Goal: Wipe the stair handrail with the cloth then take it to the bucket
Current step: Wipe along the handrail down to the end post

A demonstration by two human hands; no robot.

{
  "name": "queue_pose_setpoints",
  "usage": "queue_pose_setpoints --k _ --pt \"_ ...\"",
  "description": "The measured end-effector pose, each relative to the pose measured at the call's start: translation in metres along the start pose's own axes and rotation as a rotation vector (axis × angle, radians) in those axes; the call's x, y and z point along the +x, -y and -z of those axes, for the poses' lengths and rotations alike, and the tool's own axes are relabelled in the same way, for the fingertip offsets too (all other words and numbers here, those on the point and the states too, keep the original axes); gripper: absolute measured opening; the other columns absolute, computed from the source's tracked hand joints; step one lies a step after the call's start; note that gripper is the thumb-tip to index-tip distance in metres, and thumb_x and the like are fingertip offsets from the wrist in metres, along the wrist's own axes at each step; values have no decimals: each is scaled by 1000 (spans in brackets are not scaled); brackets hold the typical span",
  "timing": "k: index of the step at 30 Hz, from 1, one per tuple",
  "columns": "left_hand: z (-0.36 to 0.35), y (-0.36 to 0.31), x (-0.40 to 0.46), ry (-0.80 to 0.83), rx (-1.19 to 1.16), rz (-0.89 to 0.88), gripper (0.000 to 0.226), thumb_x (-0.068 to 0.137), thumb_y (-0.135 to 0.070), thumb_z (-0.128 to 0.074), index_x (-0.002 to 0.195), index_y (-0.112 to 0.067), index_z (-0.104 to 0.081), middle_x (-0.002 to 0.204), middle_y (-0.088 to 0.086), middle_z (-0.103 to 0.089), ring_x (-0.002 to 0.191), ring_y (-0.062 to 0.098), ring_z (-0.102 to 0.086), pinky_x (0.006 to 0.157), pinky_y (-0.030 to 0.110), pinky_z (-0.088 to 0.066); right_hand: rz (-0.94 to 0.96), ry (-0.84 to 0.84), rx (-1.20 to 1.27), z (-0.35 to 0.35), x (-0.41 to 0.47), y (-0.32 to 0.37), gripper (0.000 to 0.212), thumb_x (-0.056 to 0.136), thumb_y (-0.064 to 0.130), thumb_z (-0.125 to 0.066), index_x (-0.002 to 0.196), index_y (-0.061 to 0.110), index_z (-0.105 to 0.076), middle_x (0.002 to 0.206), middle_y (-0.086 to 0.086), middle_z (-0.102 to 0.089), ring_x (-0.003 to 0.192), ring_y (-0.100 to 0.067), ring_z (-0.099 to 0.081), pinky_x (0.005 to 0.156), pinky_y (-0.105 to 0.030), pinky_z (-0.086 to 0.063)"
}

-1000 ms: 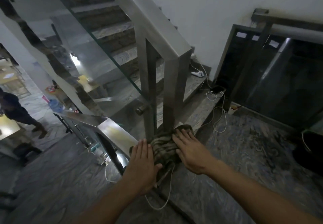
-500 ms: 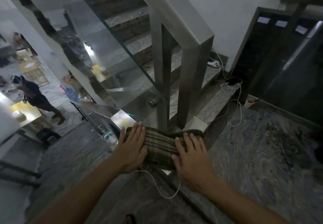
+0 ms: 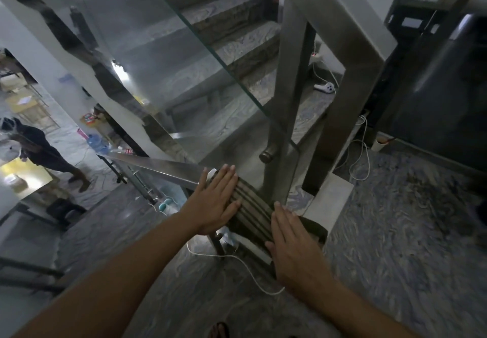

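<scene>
No lettering, number, brand or sign reads anywhere here. The pale patches on the dark frame [image 3: 411,22] up right of the handrail [image 3: 340,16] are blank or too blurred to make out, and the cloth [image 3: 250,214] shows stripes only.

pretty tight past the cloth [image 3: 253,214]: two steel posts [image 3: 287,116] stand right behind it, with a glass panel [image 3: 158,55] closing off the stair side. the handrail [image 3: 163,166] runs open down to the left. a white cable [image 3: 237,261] loops on the floor just below. marble floor [image 3: 395,245] on the right is wide open.
</scene>
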State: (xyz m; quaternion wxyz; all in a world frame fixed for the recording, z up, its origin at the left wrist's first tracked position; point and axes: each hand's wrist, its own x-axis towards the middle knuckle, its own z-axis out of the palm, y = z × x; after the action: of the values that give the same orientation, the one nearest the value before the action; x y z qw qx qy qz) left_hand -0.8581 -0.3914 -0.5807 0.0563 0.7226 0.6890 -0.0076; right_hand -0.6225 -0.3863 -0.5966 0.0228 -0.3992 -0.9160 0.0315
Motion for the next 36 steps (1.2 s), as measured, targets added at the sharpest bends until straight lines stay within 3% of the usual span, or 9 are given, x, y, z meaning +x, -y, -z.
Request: queue_pose_setpoints --k 4,9,19,21,24,27,31,34,36 --pt "-3 29 7 -15 -25 -61 84 79 -70 14 145 -19 13 159 3 12 145 17 18 116 47 17 -43 -75 -14 -2 16 17 59 94 40 -31 137 0 -40 145 -21 -42 131 -34 -45 107 -44 -29" --pt "-1 71 12 8 -83 -153 110 70 -82 -25 151 -12 0 160 4 5 146 17 12 117 45 14 -59 -81 53 -2 40 38 61 93 43 -31 143 9 -31 149 -16 -39 136 -31 -38 111 -41 -25" --pt "-27 81 1 -179 -580 -50 93 72 -55 -55 145 -5 -24 155 15 -26 144 21 -8 120 46 -9 -16 -86 -84 -5 52 49 58 90 39 -43 138 7 -44 142 -14 -50 132 -28 -45 110 -44 -20" --pt "-32 79 -4 -261 -611 -39 82 77 -43 -61 143 -4 -31 151 16 -32 143 25 -16 118 43 -13 -12 -93 -51 -7 50 51 55 92 36 -35 139 11 -41 144 -10 -47 135 -25 -41 111 -45 -18" --pt "-35 76 -11 -355 -652 -5 71 78 -18 -72 138 -1 -39 146 17 -40 140 30 -26 115 39 -18 23 -132 56 -13 45 51 51 90 24 -49 139 12 -42 144 -8 -47 136 -23 -40 113 -45 -20" --pt "-37 75 -17 -401 -645 -1 65 78 -8 -72 136 -2 -43 145 14 -42 139 29 -30 114 37 -26 56 -153 152 -14 41 49 57 84 17 -62 138 14 -45 143 -6 -49 136 -21 -39 115 -42 -24" --pt "-33 58 -32 -393 -593 -1 57 83 -2 -66 136 -5 -45 148 13 -39 141 27 -24 111 44 -34 80 -192 278 -3 33 46 46 85 24 -53 130 13 -54 137 -7 -55 130 -23 -47 109 -47 -37" --pt "-25 38 -38 -343 -525 7 56 89 -11 -59 141 -11 -38 153 2 -22 144 18 -11 116 40 -26 99 -238 319 4 19 40 47 84 32 -42 121 11 -63 128 -8 -62 122 -24 -56 105 -48 -40" --pt "-18 11 -40 -243 -455 -50 56 93 -10 -51 144 -7 -28 157 8 -14 148 24 -6 121 37 -9 134 -271 313 5 7 30 39 83 27 -48 115 13 -67 123 -8 -66 116 -23 -60 103 -47 -40"
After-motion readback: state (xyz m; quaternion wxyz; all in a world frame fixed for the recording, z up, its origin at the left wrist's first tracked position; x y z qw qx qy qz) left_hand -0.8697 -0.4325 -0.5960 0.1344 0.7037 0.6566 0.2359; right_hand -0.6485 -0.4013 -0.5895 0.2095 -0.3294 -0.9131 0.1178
